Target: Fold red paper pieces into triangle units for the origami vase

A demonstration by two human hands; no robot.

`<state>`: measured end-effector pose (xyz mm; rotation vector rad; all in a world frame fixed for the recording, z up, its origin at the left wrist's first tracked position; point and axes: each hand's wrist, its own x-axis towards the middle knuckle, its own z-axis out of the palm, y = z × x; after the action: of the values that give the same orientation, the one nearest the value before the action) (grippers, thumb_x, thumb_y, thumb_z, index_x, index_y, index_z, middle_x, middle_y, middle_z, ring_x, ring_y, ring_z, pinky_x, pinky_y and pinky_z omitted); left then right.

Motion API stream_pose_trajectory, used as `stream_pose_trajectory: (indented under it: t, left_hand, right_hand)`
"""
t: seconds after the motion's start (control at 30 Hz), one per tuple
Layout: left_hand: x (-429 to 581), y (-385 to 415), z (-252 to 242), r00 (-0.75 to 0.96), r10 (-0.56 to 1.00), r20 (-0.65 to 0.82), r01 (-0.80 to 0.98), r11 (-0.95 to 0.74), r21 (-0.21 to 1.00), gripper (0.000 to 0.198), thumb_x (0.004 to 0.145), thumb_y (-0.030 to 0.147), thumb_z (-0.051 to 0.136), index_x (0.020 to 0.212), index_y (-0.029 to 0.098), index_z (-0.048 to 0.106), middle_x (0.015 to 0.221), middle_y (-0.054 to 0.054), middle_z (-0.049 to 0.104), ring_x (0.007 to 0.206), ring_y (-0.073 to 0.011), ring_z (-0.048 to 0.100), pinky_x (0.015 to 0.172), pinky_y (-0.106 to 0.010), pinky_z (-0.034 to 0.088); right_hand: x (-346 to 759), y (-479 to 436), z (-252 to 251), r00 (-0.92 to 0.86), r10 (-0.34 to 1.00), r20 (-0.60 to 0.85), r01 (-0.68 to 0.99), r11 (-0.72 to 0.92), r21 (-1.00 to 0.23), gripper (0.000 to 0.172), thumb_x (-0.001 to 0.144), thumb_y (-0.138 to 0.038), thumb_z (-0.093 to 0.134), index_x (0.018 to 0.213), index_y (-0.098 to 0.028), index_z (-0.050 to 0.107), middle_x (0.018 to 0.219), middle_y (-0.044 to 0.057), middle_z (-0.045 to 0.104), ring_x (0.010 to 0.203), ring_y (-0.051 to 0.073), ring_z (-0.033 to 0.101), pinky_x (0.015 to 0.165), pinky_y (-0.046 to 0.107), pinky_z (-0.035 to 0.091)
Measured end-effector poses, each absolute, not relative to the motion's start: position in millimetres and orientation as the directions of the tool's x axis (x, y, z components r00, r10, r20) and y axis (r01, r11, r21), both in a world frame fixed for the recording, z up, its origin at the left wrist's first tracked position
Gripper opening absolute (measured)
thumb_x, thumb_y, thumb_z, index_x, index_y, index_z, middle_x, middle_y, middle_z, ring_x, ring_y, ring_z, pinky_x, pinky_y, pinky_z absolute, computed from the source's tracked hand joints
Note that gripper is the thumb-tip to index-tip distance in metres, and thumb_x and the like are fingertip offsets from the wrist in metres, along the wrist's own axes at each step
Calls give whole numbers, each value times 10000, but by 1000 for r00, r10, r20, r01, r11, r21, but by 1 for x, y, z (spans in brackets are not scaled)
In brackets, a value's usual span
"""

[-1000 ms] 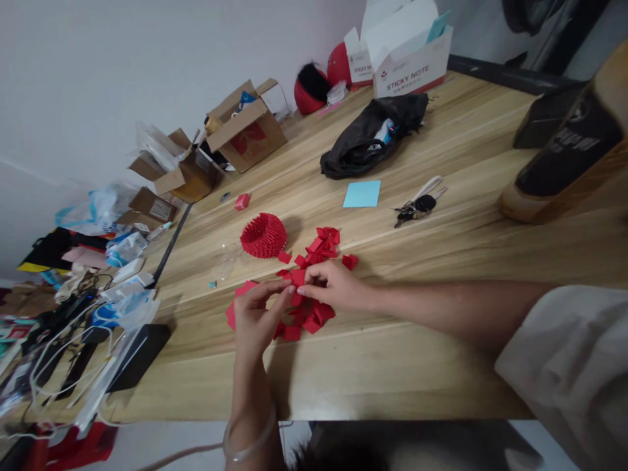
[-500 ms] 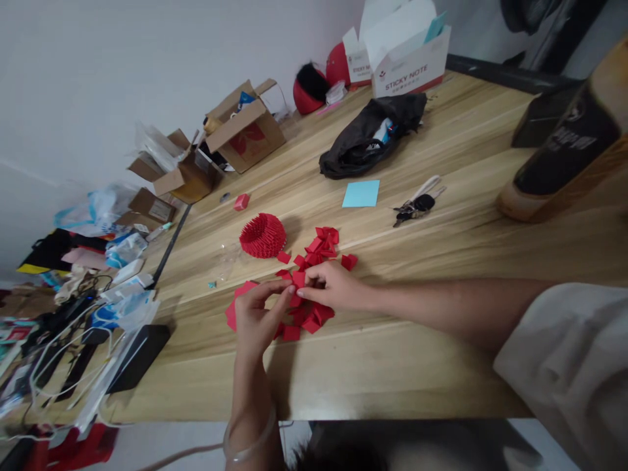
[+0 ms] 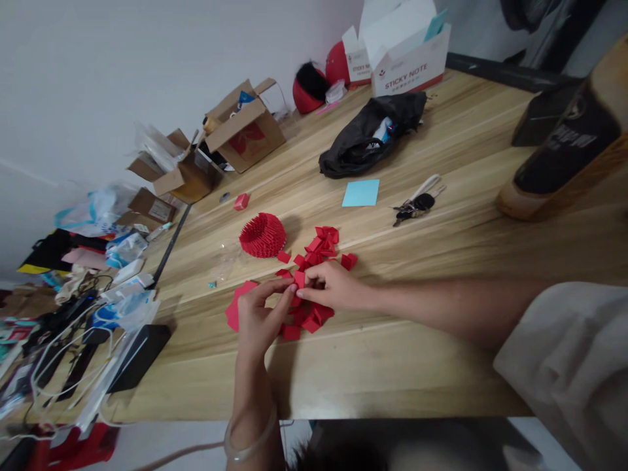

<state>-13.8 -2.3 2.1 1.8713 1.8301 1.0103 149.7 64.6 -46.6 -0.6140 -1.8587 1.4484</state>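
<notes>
Between the fingertips of my left hand [image 3: 260,311] and my right hand [image 3: 330,286] is a small red folded paper piece [image 3: 299,280]. Both hands are closed in a pinch on it, and the fingers cover part of it. Beneath and around them lies a loose pile of red folded paper pieces [image 3: 313,320], with more pieces [image 3: 326,241] just beyond my right hand. Red paper sheets [image 3: 237,307] lie left of my left hand, partly hidden by it. Farther back stands a round, bowl-shaped red paper model [image 3: 265,237] with a spiky rim.
Behind are a blue sticky note [image 3: 360,193], keys [image 3: 416,208], a black bag [image 3: 373,137] and a white box [image 3: 409,65]. Cardboard boxes [image 3: 252,137] line the wall side. A large bottle [image 3: 564,144] stands at right. Cables and a black box [image 3: 140,358] lie at left.
My left hand has shifted very slightly to the right. Both hands still pinch the red paper piece, and the other things stay in place.
</notes>
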Motion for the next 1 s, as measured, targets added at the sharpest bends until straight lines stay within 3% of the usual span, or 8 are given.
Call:
stream_pose_trajectory:
  t: [0.4, 0.53, 0.7, 1.0]
  left_hand:
    - [-11, -1, 4, -51, 965, 257, 754, -132, 644, 175, 772, 280, 686, 895, 175, 752, 882, -78, 757, 807, -199, 706, 756, -294, 559]
    - [-8, -1, 8, -39, 973, 228, 774, -115, 622, 168, 779, 273, 671, 882, 164, 748, 866, -75, 754, 796, -198, 703, 748, -288, 558]
    - [-6, 0, 10, 8, 994, 106, 788, -72, 612, 203, 838, 285, 595, 885, 155, 743, 860, -80, 749, 794, -199, 701, 648, -246, 553]
    - [-8, 0, 8, 16, 994, 113, 787, -82, 612, 229, 843, 305, 586, 908, 156, 748, 941, -96, 752, 827, -215, 706, 618, -245, 560]
  right_hand:
    - [151, 64, -44, -644, 722, 252, -61, 280, -958, 221, 816, -198, 600, 618, -144, 517, 556, -33, 495, 550, 78, 425, 491, 204, 295]
    - [151, 64, -45, -651, 722, 235, -55, 264, -963, 186, 818, -203, 611, 651, -138, 559, 596, -15, 555, 577, 88, 475, 514, 207, 335]
    - [151, 63, -44, -658, 727, 197, -28, 237, -971, 142, 822, -201, 617, 700, -132, 599, 654, 7, 609, 615, 96, 517, 555, 215, 378]
    - [151, 63, -42, -650, 734, 194, -6, 251, -968, 178, 823, -210, 616, 665, -136, 581, 625, -9, 577, 600, 89, 487, 545, 214, 367]
